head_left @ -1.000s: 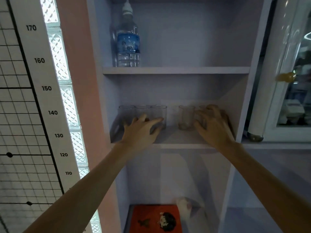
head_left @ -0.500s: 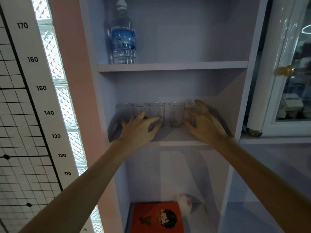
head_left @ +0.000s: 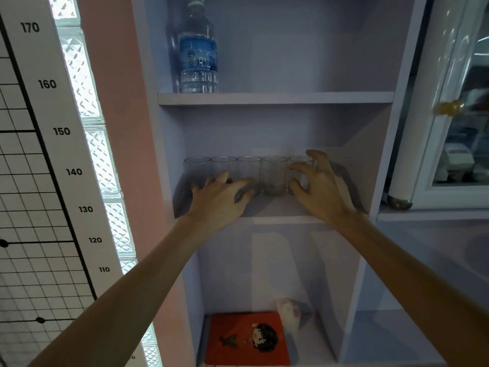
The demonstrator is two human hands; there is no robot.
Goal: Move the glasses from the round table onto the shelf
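Several clear glasses stand side by side in a row on the middle shelf of a pale lilac cabinet, from the leftmost glass to the rightmost glass. My left hand lies flat with fingers spread, its fingertips at the bases of the left-hand glasses. My right hand curls around the rightmost glass, thumb and forefinger on its front and left, another finger behind its rim. A glass in between stands untouched. The round table is out of view.
A water bottle stands on the shelf above, at the left. On the bottom shelf lie an orange book and a small white object. A glass-door cabinet with a gold knob is to the right, a height chart to the left.
My right hand has slid the two right-hand glasses leftward, closing the gap in the row. My left hand has stayed in front of the left glasses.
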